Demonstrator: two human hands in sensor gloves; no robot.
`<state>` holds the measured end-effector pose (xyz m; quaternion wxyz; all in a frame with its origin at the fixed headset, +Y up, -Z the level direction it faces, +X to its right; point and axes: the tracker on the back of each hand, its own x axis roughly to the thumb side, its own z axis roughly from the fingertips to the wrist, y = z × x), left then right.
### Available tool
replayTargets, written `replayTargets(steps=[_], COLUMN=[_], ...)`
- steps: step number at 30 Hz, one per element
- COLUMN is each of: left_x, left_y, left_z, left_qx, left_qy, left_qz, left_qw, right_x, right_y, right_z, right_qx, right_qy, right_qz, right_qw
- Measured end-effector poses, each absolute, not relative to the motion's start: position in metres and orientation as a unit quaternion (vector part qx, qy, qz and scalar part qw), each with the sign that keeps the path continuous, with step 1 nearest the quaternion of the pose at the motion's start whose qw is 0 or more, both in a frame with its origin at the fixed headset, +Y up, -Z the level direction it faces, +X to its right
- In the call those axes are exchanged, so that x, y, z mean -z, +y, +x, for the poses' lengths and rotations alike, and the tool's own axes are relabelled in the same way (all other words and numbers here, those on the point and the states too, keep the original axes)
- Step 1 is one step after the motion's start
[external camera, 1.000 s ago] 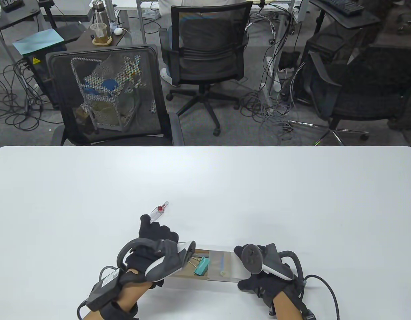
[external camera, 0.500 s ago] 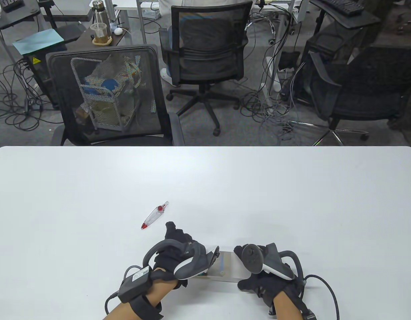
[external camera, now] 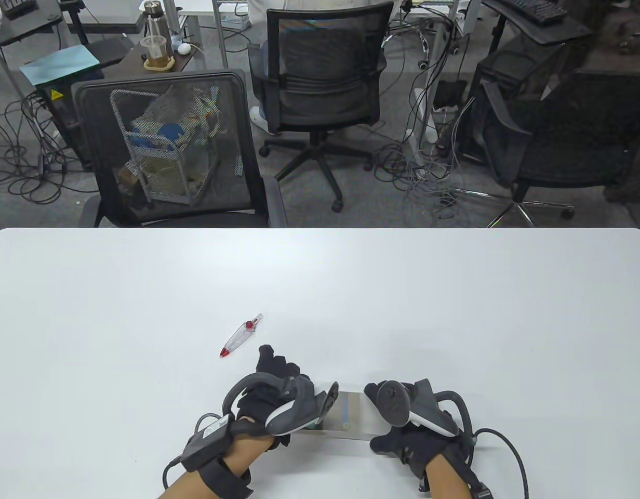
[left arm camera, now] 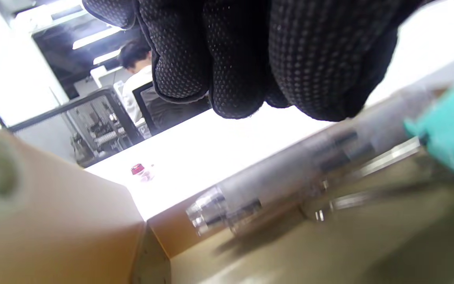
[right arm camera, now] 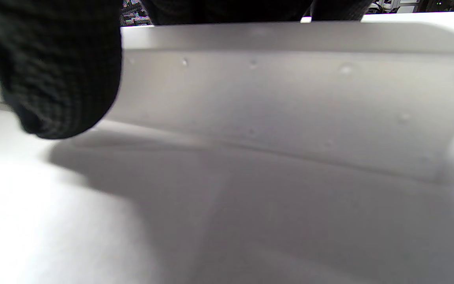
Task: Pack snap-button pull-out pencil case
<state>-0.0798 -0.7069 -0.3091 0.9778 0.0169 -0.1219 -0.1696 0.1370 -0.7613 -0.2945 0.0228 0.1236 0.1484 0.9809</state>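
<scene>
Table view first: the case, a frosted see-through sleeve, lies flat near the front edge of the table, squeezed between both hands. The left hand sits over its left end, fingers curled down, and the tracker hides what they're actually touching. The right hand is up against the right end. You can make out a pale blue stick through the sleeve. A pen with a red tip and red button lies by itself on the table, up and left of the left hand, not touching anything.

Left wrist view: gloved fingers bunch together at the top, hanging over the brown cardboard tray of the case. Inside the tray there's a clear pen lying lengthwise and a teal clip at the right, pretty blurry. Can't tell if the fingers are gripping anything or just hovering over it. The red-button pen shows as a tiny dot way back on the table.

Right wrist view: one dark fingertip presses against the frosted sleeve wall on the left, and more glove runs along the top edge, so that hand holds the sleeve.
</scene>
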Motion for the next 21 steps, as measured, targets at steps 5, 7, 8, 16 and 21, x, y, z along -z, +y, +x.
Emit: replayTargets(steps=[5, 7, 8, 16, 21], left_x=[0.328, 0.339, 0.346, 0.395, 0.417], left_y=[-0.669, -0.661, -0.659, -0.698, -0.730], left_z=[-0.126, -0.147, -0.160, -0.221, -0.226], left_qx=[0.047, 0.010, -0.012, -0.113, -0.109], left_qy=[-0.051, -0.013, 0.012, 0.143, 0.155], left_qz=[-0.006, -0.018, -0.029, -0.113, -0.158], left_qw=[0.998, 1.000, 0.999, 0.977, 0.969], right_x=[0.295, 0.295, 0.295, 0.295, 0.295], right_y=[-0.761, -0.761, -0.761, -0.762, -0.762], right_z=[0.137, 0.137, 0.137, 0.137, 0.137], right_qx=[-0.981, -0.981, -0.981, -0.981, -0.981], right_qy=[0.148, 0.149, 0.149, 0.149, 0.150], right_qz=[0.123, 0.123, 0.123, 0.123, 0.123], right_qw=[0.022, 0.022, 0.021, 0.022, 0.025])
